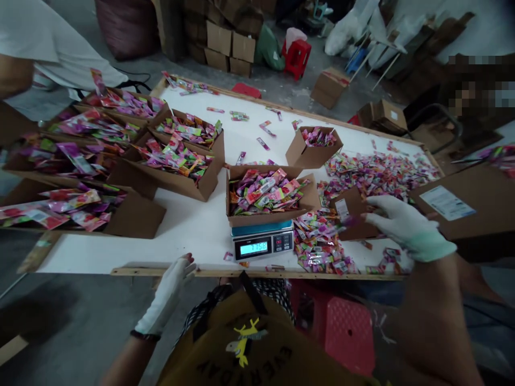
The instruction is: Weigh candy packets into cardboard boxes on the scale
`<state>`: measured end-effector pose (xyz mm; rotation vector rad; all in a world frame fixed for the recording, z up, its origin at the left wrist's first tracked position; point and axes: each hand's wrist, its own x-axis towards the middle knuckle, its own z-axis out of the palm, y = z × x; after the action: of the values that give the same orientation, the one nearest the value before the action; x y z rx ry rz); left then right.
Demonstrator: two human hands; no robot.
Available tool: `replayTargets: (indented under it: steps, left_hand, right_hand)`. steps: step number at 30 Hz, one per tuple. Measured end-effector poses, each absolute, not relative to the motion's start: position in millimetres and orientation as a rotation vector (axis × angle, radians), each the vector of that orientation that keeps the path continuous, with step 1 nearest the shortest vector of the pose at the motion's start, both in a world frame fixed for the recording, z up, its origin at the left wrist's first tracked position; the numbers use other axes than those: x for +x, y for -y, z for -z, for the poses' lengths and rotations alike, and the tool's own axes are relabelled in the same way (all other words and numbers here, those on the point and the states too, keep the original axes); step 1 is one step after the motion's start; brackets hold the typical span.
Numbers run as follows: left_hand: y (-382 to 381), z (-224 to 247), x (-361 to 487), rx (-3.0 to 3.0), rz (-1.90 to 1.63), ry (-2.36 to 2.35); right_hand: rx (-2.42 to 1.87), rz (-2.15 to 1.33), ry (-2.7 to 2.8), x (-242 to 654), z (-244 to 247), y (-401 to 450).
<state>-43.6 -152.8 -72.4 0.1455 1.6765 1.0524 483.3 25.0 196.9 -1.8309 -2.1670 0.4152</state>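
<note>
My left hand [171, 292], in a white glove with bare fingertips, hovers by the table's near edge, fingers loosely stretched and holding nothing. My right hand [402, 228], also white-gloved, is above the right part of the table. A blurred purple candy packet [351, 221] appears pinched at its fingertips, in front of a small cardboard box [354, 206] amid the loose packets. Between my hands, an open carton of packets [267, 190] rests on a digital scale [263, 244] with lit digits. Loose candy packets [322, 246] are heaped right of the scale.
Several filled cartons [183, 155] crowd the white table's left side. Another filled box [314, 146] stands farther back, and a large labelled carton [454, 201] is at right. A red stool [349, 335] sits below the edge. A person in a white shirt [60, 43] is at upper left.
</note>
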Motion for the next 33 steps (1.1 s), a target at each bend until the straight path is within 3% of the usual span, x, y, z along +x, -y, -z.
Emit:
replayTargets:
  steps: [14,22,27,33]
  left_hand:
    - [147.0,59.0,-24.8,0.225,-1.057,-1.619]
    - [163.1,52.6,-21.6,0.233,-1.032,-1.630]
    - [154.6,56.3,-20.6,0.213,-1.010,-1.633]
    - [144.8,71.5,-19.0,0.262,-0.969,-1.627]
  right_hand:
    - [-1.355,-0.294,2.199,354.0,-157.0,-99.6]
    - [-1.657,-0.339,2.339,315.9,-130.7,-116.4]
    - [-1.563,-0.370,2.269,359.7,-166.7,-92.0]
    - [-1.988,-0.163,1.964,469.7,-211.6,-37.7]
